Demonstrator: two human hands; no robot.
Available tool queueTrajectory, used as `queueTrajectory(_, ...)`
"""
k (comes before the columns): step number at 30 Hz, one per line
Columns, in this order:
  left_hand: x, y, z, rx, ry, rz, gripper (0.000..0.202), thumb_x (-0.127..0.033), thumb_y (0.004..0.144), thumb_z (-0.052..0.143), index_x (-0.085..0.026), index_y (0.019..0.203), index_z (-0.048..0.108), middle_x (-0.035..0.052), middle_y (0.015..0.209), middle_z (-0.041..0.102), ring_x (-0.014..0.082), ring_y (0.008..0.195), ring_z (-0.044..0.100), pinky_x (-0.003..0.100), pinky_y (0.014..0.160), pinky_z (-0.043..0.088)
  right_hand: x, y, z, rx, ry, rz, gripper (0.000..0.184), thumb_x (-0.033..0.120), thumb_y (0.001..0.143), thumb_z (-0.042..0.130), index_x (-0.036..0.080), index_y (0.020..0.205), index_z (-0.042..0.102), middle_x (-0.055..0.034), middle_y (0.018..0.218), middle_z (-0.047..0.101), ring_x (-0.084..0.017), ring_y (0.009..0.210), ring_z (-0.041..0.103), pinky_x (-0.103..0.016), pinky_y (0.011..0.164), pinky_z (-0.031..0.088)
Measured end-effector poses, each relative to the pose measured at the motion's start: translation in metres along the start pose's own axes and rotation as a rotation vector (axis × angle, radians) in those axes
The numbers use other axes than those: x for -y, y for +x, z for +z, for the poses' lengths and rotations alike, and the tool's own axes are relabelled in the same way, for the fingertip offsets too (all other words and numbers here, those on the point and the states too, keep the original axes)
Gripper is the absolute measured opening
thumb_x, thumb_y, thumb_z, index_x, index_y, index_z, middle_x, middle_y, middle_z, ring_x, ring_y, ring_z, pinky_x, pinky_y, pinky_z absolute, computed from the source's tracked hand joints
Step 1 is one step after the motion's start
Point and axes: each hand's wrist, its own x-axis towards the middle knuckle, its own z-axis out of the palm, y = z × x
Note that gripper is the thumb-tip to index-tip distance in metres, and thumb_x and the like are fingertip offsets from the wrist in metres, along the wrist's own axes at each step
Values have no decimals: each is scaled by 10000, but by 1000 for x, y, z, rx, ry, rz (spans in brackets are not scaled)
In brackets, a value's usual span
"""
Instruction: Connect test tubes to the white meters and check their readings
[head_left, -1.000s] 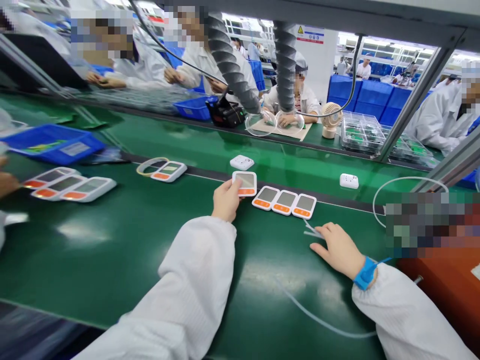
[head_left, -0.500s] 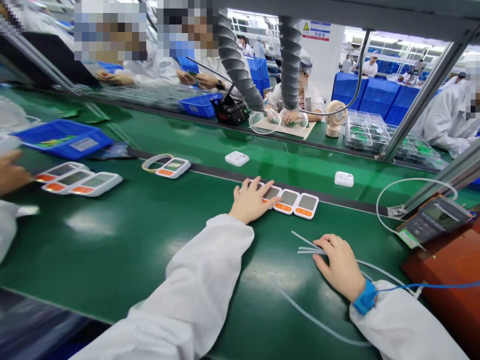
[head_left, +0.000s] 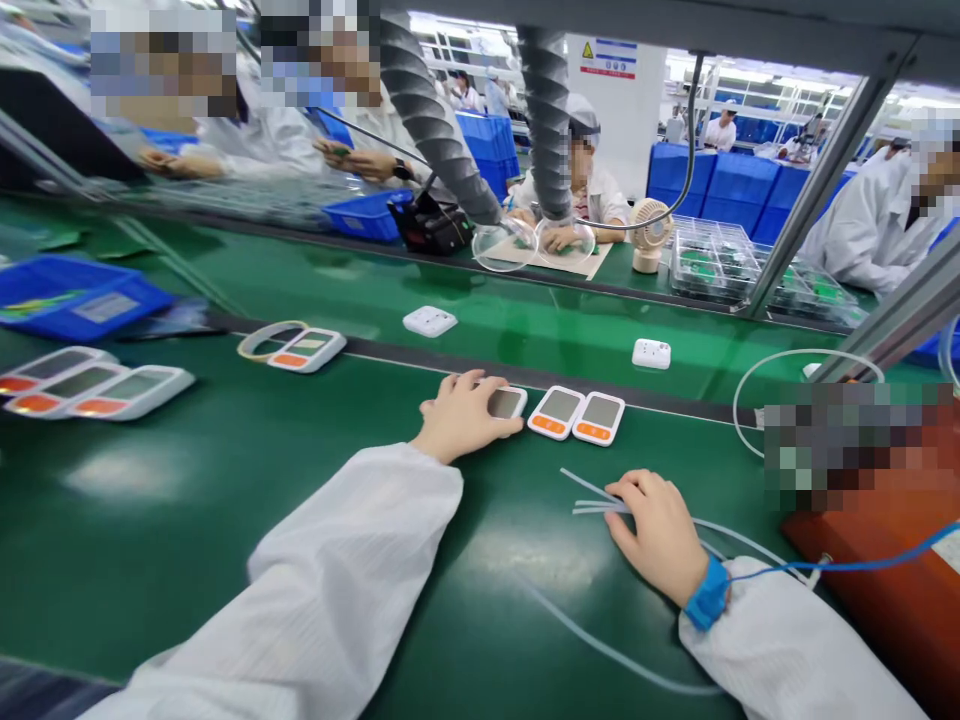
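Note:
My left hand (head_left: 466, 415) grips a white handheld device (head_left: 508, 403) with a grey screen, fingers over its top and thumb at its lower right. Part of that device is hidden under the hand, and I cannot tell whether another lies there. To its right, two similar devices with orange button strips, one (head_left: 556, 412) beside the other (head_left: 598, 418), lie face up on the green bench. Closed around several thin whitish tubes (head_left: 596, 506) is my right hand (head_left: 658, 530), resting low over the bench. A blue wrist strap (head_left: 707, 592) with a blue cord circles that wrist.
More such devices (head_left: 135, 392) lie at left, near a blue bin (head_left: 82, 295). Another device (head_left: 307, 350) sits by a coiled band. White pieces (head_left: 430, 320) rest beyond the dark strip. An orange-red box (head_left: 892, 520) stands at right. Co-workers sit across the bench.
My left hand has moved left and curled around a device; a gap now separates it from the two at right. My right hand keeps its hold on the tubes. The view has shifted slightly.

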Motion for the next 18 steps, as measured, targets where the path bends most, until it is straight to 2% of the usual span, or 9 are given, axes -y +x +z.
queueTrajectory(2,0,11,0,-35,-41,-34,679,-576,684,625,-290,1296,553,120,1536,357,450,1383,310,688,981,392,0,0,1,-8,10,0,238,147,880,663,203,1110,644,-62,1086,615,-244,1005,572,-393,846,428)
queueTrajectory(5,-8,35,-4,-77,-104,-9,672,-578,691,626,-281,1288,546,114,1557,329,447,1370,348,671,995,398,0,-1,2,-21,17,-3,244,136,869,669,201,1103,643,-60,1084,617,-244,984,569,-389,830,422)
queueTrajectory(13,-63,124,-8,-114,-7,124,715,-598,655,677,-281,1285,557,113,1616,206,491,1365,319,710,993,351,2,1,2,-28,50,7,258,119,840,692,202,1080,645,-45,1069,622,-234,967,561,-375,823,409)
queueTrajectory(18,-79,166,9,-198,2,158,746,-624,659,683,-301,1317,541,106,1643,108,478,1401,263,692,1036,292,3,3,1,-4,71,29,242,142,851,693,208,1079,645,-39,1065,616,-229,970,555,-371,827,410)
